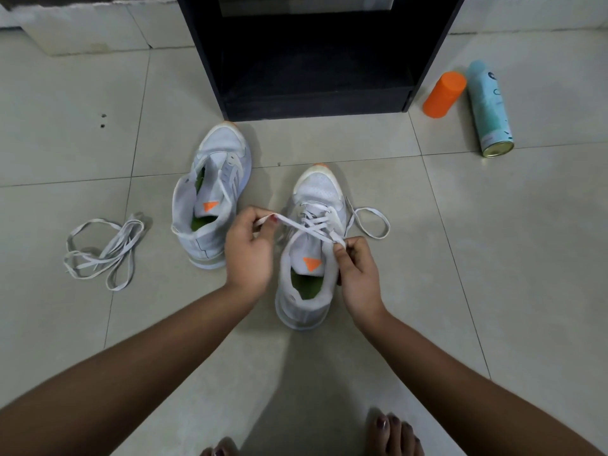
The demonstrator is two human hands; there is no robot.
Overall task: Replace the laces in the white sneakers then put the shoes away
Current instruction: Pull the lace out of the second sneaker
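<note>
White lace point(296, 224) partly behind right hand point(358, 278)

Pale tiled floor point(526, 258); black open cabinet point(316, 103).

A home: pale tiled floor point(98, 93), a black shoe cabinet point(316, 60), bare feet point(391, 432).

Head-worn view, steeply down, close over floor point(493, 258)
</note>
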